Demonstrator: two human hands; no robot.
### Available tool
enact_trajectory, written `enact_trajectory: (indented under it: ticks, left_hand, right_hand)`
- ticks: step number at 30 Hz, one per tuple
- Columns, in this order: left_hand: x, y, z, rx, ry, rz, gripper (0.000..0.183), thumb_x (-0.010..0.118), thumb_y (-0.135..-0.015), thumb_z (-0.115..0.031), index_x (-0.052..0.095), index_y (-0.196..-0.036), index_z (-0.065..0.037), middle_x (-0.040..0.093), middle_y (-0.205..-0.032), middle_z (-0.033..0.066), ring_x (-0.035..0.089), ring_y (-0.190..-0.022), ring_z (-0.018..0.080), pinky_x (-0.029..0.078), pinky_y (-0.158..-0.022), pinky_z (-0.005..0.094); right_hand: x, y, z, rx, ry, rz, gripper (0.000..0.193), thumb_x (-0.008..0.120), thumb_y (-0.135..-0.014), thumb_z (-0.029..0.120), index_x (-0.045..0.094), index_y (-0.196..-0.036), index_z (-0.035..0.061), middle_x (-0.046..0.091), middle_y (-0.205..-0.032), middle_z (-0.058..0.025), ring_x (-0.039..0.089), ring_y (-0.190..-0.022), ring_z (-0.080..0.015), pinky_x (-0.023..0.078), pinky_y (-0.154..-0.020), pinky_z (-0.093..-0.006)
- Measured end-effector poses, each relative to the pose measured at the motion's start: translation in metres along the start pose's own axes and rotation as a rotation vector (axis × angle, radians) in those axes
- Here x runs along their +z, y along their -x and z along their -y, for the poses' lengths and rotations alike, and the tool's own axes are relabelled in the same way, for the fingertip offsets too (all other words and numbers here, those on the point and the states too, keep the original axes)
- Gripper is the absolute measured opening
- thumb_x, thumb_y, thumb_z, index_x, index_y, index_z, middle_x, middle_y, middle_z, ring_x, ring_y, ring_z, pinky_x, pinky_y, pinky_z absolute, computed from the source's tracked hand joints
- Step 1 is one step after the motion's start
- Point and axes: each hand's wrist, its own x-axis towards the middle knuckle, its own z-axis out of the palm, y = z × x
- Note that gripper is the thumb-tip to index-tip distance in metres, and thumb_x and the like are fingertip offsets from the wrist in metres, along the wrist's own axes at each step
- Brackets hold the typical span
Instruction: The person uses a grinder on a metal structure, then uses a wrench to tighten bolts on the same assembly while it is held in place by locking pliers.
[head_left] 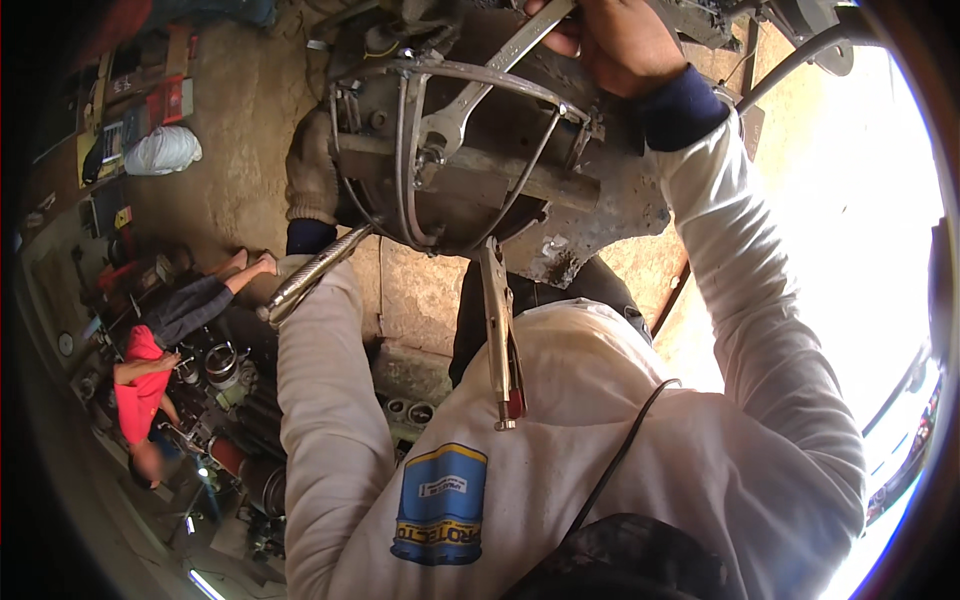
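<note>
My right hand, bare, is closed round the upper end of a large steel open-ended wrench. The wrench slants down to the left, its jaw at a bolt inside a cage of curved metal rods. My left hand wears a brownish knit glove and rests at the left side of the cage; its fingers are hidden. Locking pliers hang from the cage's near rim. A shiny ridged metal tool juts from the lower left rim, over my left forearm.
A rough, pitted metal plate lies behind the cage. At the left, a person in a red shirt works among machine parts. A white bag lies at the upper left. A dark cord crosses my shirt.
</note>
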Motion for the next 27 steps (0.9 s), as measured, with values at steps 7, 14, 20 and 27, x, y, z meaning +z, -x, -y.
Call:
enact_trajectory:
  ticks: [7,14,20,27]
  left_hand:
    - [-0.004,-0.009,0.013,-0.075,0.103,0.048,0.055,0.046,-0.098,-0.044,0.061,-0.128,0.0,0.065,-0.123,0.0148,0.06,-0.111,0.0262,0.043,-0.099,0.033]
    - [-0.004,-0.003,0.004,-0.043,0.063,0.054,0.053,0.046,-0.099,-0.043,0.061,-0.126,0.0,0.065,-0.121,0.0145,0.06,-0.11,0.0262,0.043,-0.099,0.033]
    - [-0.003,0.01,-0.004,0.146,-0.141,0.001,0.052,0.044,-0.1,-0.041,0.06,-0.128,-0.001,0.064,-0.125,0.0163,0.059,-0.115,0.0284,0.042,-0.101,0.0344]
    - [-0.004,0.009,-0.005,0.223,-0.278,0.018,0.052,0.038,-0.102,-0.042,0.059,-0.131,-0.004,0.062,-0.13,0.0176,0.058,-0.118,0.0336,0.04,-0.102,0.0355]
  right_hand:
    - [-0.017,0.024,-0.01,0.021,-0.139,0.05,0.031,0.047,-0.105,0.037,0.06,-0.105,0.0082,0.065,-0.091,-0.0051,0.064,-0.082,-0.0165,0.055,-0.071,-0.0297]
    - [-0.017,0.049,-0.015,0.176,-0.235,0.082,0.029,0.05,-0.105,0.033,0.06,-0.111,0.0072,0.065,-0.102,-0.0034,0.066,-0.095,-0.0175,0.057,-0.086,-0.0314]
    - [0.032,-0.055,-0.017,0.03,0.143,0.244,0.038,0.058,-0.1,0.043,0.064,-0.1,0.0053,0.066,-0.084,-0.002,0.064,-0.074,-0.0147,0.049,-0.058,-0.0283]
    - [0.124,-0.122,-0.016,0.113,0.592,0.53,0.059,0.055,-0.096,0.058,0.066,-0.087,-0.0002,0.063,-0.071,-0.0115,0.055,-0.058,-0.0208,0.042,-0.051,-0.0358]
